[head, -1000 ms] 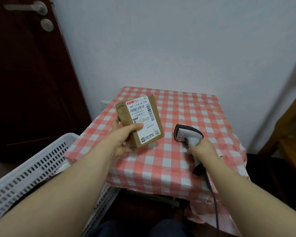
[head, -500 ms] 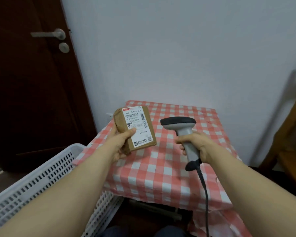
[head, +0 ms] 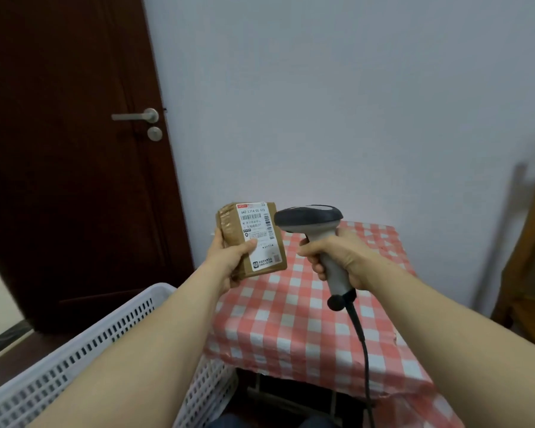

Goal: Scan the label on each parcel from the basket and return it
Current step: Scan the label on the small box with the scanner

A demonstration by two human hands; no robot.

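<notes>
My left hand [head: 227, 257] holds a small brown parcel [head: 229, 233] upright above the table's left edge, its white barcode label [head: 258, 234] facing me, thumb across the label's lower part. My right hand [head: 340, 257] grips the grey handle of a barcode scanner [head: 311, 219]. The scanner's dark head sits just right of the parcel's top corner, almost touching it. A black cable [head: 363, 344] hangs from the handle. The white perforated basket [head: 84, 350] stands at lower left under my left forearm; its inside is hidden.
A small table with a red-and-white checked cloth [head: 306, 322] stands against the pale wall. A dark wooden door [head: 74, 149] with a metal handle is on the left. Brown wooden furniture [head: 531, 257] stands at the far right.
Both hands rose from near the tabletop. The scanner was lifted off the cloth and brought left, close to the parcel's top. The view tilted upward.
</notes>
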